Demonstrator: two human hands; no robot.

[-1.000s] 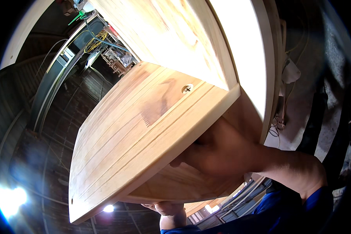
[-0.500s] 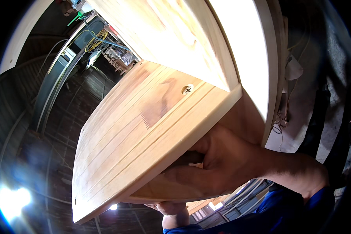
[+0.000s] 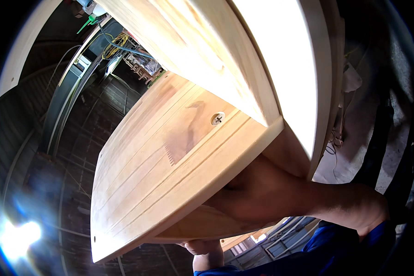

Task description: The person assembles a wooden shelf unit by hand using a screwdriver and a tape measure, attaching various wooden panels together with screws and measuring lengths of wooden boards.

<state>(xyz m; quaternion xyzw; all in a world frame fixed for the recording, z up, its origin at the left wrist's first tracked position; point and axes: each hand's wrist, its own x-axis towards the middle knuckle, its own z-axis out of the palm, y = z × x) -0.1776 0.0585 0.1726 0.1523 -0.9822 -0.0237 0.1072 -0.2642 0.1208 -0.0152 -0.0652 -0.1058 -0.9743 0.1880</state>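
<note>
A pale wooden panel (image 3: 170, 156) with grooves and a cross-head screw (image 3: 217, 118) in a round recess fills the middle. It meets a brightly lit upright board (image 3: 216, 60). My right hand (image 3: 257, 188) reaches in from the right under the panel's near edge; its fingers are hidden in shadow behind the wood. Lower down, a second wooden board (image 3: 188, 225) lies under the panel. My left hand (image 3: 200, 247) is curled closed against that board's bottom edge, with its fingertips partly hidden.
A curved pale board (image 3: 308, 83) rises at the right. Coiled yellow cable (image 3: 115, 46), a green nozzle (image 3: 85, 25) and clamps (image 3: 142, 71) lie at the upper left. A bright lamp (image 3: 18, 239) glares at the lower left. Loose cord (image 3: 336, 140) hangs at the right.
My right hand has gone deeper under the panel, so its thumb and fingers no longer show. The view of the panel has shifted slightly; the left hand stays at the lower edge.
</note>
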